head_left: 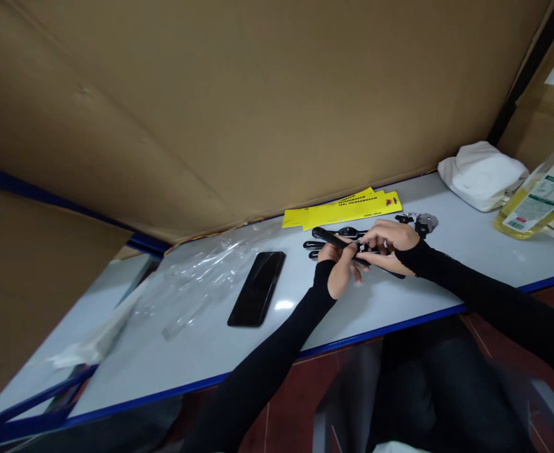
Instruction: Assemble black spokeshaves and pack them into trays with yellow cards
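Both hands are on a black spokeshave (327, 238), held tilted above the table. My left hand (341, 272) is closed around it, with the thumb lying across its middle. The fingers of my right hand (390, 240) pinch at the middle, near a small bright metal part; the exact grip there is partly hidden. Just behind and under the hands lie several more black spokeshaves (311, 245), partly covered by the hands. To the right of my right hand is a small pile of black and grey metal parts (424, 223).
Yellow printed cards (347, 211) lie against the cardboard wall (277, 100). Clear plastic sleeves (205, 274) and a black phone (256, 289) are on the left of the grey table (163, 371). A white cloth bundle (481, 173) and a bottle of yellow liquid (536, 198) stand right.
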{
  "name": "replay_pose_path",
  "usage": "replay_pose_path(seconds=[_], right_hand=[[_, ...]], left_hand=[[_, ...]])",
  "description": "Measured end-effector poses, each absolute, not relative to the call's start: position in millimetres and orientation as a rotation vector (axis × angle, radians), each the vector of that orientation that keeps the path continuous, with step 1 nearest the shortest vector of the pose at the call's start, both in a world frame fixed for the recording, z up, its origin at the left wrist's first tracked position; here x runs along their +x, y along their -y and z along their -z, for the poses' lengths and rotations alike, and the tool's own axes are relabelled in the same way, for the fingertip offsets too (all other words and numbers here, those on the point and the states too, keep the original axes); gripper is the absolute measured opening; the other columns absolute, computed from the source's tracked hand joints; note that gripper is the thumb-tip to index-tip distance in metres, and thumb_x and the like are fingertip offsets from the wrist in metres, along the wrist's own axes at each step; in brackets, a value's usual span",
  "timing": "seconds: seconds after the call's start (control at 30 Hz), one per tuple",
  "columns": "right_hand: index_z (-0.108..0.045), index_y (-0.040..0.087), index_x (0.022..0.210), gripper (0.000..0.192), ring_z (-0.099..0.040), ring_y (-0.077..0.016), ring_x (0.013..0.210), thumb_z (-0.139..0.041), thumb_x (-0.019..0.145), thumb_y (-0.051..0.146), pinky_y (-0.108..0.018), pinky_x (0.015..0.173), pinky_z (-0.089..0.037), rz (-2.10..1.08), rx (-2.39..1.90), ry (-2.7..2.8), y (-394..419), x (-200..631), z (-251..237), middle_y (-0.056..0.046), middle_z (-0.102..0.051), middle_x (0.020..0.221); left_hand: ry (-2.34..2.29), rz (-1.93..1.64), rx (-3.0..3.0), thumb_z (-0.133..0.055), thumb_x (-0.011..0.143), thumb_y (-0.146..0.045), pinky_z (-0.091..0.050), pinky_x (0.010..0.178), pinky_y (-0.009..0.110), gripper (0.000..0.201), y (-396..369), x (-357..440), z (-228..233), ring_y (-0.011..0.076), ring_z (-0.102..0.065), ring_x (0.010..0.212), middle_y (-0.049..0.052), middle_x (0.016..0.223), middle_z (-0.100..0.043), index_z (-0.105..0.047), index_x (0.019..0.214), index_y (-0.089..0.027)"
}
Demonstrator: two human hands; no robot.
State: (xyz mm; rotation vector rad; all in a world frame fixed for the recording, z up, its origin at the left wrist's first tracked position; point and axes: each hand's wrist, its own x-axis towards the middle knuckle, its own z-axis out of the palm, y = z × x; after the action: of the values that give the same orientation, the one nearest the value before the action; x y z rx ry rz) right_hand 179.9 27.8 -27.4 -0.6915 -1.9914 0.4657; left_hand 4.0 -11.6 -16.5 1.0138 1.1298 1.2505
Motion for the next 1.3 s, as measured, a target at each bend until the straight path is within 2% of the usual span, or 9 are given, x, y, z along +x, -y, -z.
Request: replay_pose_path(seconds=[0.2, 0.37, 0.57, 0.67, 0.83, 0.97, 1.07, 1.2, 1.3], right_hand=[[-0.075, 0.02, 0.105, 0.029, -0.055, -0.0075, 0.055, -0.081, 0.091, 0.044, -0.025, 0.055, -0.045, -0.5, -0.797, 1.992, -19.4, 180.9, 17.9, -0.002, -0.071, 0.091], [-0.078, 0.022, 0.105, 0.027, -0.059, -0.009, 0.058, -0.079, 0.093, 0.045, -0.025, 0.056, -0.046, -0.46, -0.792, 2.034, -19.0, 181.3, 19.1, -0.003, -0.073, 0.094], [-0.081, 0.017, 0.092, 0.024, -0.054, -0.0095, 0.053, -0.079, 0.092, 0.041, -0.027, 0.056, -0.046, -0.323, -0.831, 1.898, -18.0, 170.3, 35.9, -0.002, -0.07, 0.077], [-0.08, 0.018, 0.094, 0.02, -0.055, -0.0097, 0.054, -0.077, 0.092, 0.037, -0.027, 0.058, -0.047, -0.348, -0.864, 1.885, -15.9, 167.3, 37.6, -0.001, -0.07, 0.077], [-0.078, 0.018, 0.086, 0.013, -0.051, -0.0089, 0.055, -0.069, 0.093, 0.023, -0.025, 0.055, -0.043, -0.382, -0.807, 1.866, -20.0, 168.9, 36.6, 0.001, -0.063, 0.072], [-0.08, 0.018, 0.088, 0.012, -0.049, -0.009, 0.055, -0.069, 0.092, 0.021, -0.024, 0.055, -0.043, -0.441, -0.814, 1.887, -29.9, 177.6, 34.4, 0.002, -0.061, 0.071], [-0.082, 0.018, 0.096, 0.013, -0.05, -0.0088, 0.056, -0.071, 0.091, 0.024, -0.022, 0.051, -0.04, -0.532, -0.869, 1.935, -37.3, 188.1, 29.9, 0.001, -0.062, 0.074], [-0.084, 0.021, 0.107, 0.02, -0.049, -0.0074, 0.059, -0.073, 0.094, 0.032, -0.02, 0.046, -0.036, -0.643, -0.891, 1.988, -43.8, 197.9, 22.5, -0.003, -0.066, 0.09], [-0.085, 0.023, 0.106, 0.022, -0.044, -0.0063, 0.057, -0.07, 0.098, 0.038, -0.021, 0.047, -0.036, -0.758, -0.866, 2.057, -45.0, 198.6, 15.5, -0.003, -0.065, 0.096]], left_hand=[[-1.156, -1.309, 1.014, -0.086, 0.069, -0.051, -0.045, 0.028, 0.026, 0.05, 12.4, 4.4, 15.9, 0.0225, -0.068, 0.044, -0.003, 0.066, -0.063, -0.052, 0.09, -0.021], [-1.188, -1.335, 1.002, -0.083, 0.07, -0.05, -0.045, 0.03, 0.025, 0.049, 11.9, 4.0, 17.8, 0.0226, -0.07, 0.047, -0.004, 0.066, -0.061, -0.051, 0.092, -0.021], [-1.185, -1.359, 0.992, -0.084, 0.07, -0.048, -0.045, 0.029, 0.026, 0.048, 8.6, 7.7, 23.7, 0.0217, -0.067, 0.044, -0.004, 0.065, -0.062, -0.05, 0.091, -0.022], [-1.18, -1.389, 0.982, -0.083, 0.07, -0.045, -0.045, 0.028, 0.028, 0.045, 4.8, 9.8, 28.3, 0.0206, -0.064, 0.04, -0.005, 0.063, -0.061, -0.05, 0.091, -0.022], [-1.163, -1.363, 1.045, -0.075, 0.08, -0.042, -0.043, 0.029, 0.025, 0.034, -5.7, 17.5, 37.6, 0.0151, -0.058, 0.035, -0.006, 0.06, -0.062, -0.049, 0.091, -0.022], [-1.171, -1.34, 1.009, -0.073, 0.08, -0.042, -0.041, 0.029, 0.023, 0.034, -16.3, 28.1, 39.4, 0.0178, -0.061, 0.037, -0.007, 0.056, -0.059, -0.046, 0.091, -0.024], [-1.138, -1.286, 0.979, -0.072, 0.079, -0.045, -0.038, 0.028, 0.022, 0.037, -21.7, 31.1, 35.4, 0.0197, -0.063, 0.038, -0.006, 0.053, -0.059, -0.044, 0.092, -0.025], [-1.053, -1.248, 0.993, -0.077, 0.076, -0.048, -0.038, 0.027, 0.021, 0.043, -21.6, 21.9, 30.5, 0.019, -0.062, 0.037, -0.005, 0.053, -0.06, -0.045, 0.091, -0.024], [-1.002, -1.232, 1.0, -0.08, 0.075, -0.049, -0.037, 0.026, 0.021, 0.044, -17.5, 10.2, 29.9, 0.0191, -0.061, 0.036, -0.004, 0.052, -0.059, -0.047, 0.089, -0.023]])
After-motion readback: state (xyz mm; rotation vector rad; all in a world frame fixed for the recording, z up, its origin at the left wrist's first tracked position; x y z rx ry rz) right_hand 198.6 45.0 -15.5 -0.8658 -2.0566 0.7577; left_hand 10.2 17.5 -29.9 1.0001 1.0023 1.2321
